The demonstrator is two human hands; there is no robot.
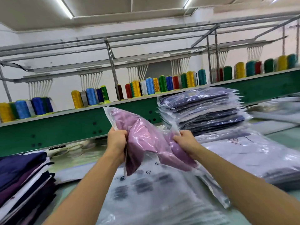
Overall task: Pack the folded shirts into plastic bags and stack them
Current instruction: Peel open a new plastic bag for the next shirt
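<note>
A mauve folded shirt point(142, 140) sits inside a clear plastic bag point(112, 114), held up above the table at the centre. My left hand point(116, 140) grips the bag and shirt at its left edge. My right hand point(185, 140) grips the right side, bunching the cloth. Under my arms lies a pile of empty clear bags point(154, 192) with dark print. At the back right stands a tall stack of bagged dark shirts point(203, 111). A pile of unbagged folded shirts point(24, 179), navy and purple, lies at the left.
A lower pile of bagged pale shirts point(253, 153) lies at the right. Behind the table runs a green machine beam point(65, 125) with rows of coloured thread cones point(90, 96) on top and metal framing above.
</note>
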